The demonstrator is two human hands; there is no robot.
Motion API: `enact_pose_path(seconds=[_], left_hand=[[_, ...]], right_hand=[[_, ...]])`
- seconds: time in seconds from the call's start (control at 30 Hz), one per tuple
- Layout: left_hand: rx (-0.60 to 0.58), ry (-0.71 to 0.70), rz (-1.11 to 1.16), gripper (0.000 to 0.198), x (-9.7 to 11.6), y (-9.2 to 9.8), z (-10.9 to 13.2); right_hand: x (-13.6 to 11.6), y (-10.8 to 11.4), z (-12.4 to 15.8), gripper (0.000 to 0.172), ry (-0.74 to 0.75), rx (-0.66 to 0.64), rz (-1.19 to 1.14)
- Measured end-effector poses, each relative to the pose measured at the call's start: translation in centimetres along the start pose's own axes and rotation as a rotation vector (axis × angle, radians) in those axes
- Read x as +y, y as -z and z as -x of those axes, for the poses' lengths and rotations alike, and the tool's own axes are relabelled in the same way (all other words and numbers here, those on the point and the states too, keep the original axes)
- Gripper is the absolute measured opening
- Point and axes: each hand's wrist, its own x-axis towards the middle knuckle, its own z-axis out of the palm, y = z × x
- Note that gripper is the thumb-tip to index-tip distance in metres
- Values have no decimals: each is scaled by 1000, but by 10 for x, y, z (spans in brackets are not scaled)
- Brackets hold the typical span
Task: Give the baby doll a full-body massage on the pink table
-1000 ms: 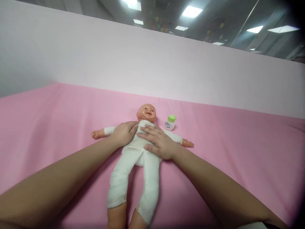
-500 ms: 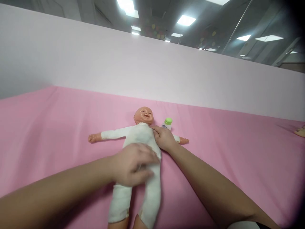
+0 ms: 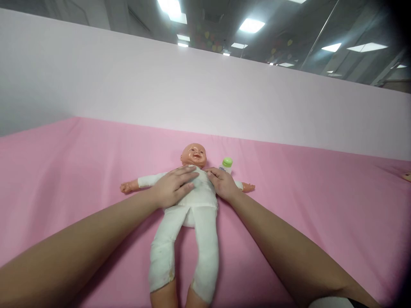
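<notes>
A baby doll [image 3: 201, 196] with a bald plastic head and white cloth body lies face up, arms spread, its head toward the wall. My left hand [image 3: 175, 186] rests flat on the upper chest at the left side, fingers apart. Against the doll's shoulder at the right side lies my right hand [image 3: 222, 182], its fingers bent and close together on the cloth; whether they pinch any of it cannot be made out. Just beyond that hand stands a small clear bottle [image 3: 226, 165] with a green cap, its lower part hidden.
Pink cloth [image 3: 289, 205] covers the surface under the doll. A pale wall [image 3: 205, 90] rises behind it, with glass and ceiling lights above. A small skin-coloured object [image 3: 407, 176] shows at the right edge.
My left hand has moved up from the doll's lower belly to its upper chest, uncovering the hips. My right hand has stayed at the shoulder.
</notes>
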Motion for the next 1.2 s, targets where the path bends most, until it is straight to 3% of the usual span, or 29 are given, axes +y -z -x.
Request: enact_pose_path(seconds=[0.13, 0.23, 0.37, 0.47, 0.6, 0.67, 0.77, 0.87, 1.0, 1.1, 1.2], left_hand=[[151, 248, 17, 53, -21, -2, -4], [170, 328, 25, 48, -30, -2, -6], [173, 338, 45, 46, -31, -2, -6], [184, 353, 70, 42, -28, -2, -6], [199, 398, 199, 38, -30, -5, -5], [193, 425, 319, 37, -33, -6, -5], [177, 427, 453, 36, -36, -8, -5], [175, 420, 401, 34, -35, -7, -6], [190, 410, 311, 33, -31, -6, -5], [289, 362, 312, 29, -23, -5, -5], [427, 187, 315, 21, 2, 1, -2]], right_hand=[[-10, -1, 5, 36, 75, 30, 18], [-33, -5, 19, 40, 323, -1, 37], [-78, -17, 52, 44, 745, -310, 66], [-97, -27, 71, 50, 879, -490, 171], [-91, -28, 67, 72, 768, -472, 304], [-81, -23, 55, 76, 676, -448, 340], [-64, -14, 36, 64, 568, -431, 356], [-46, -8, 22, 57, 484, -375, 343], [-21, -4, 11, 57, 323, -190, 271], [-7, -1, 4, 46, 157, -84, 187], [-1, 1, -4, 36, 63, -50, 117]])
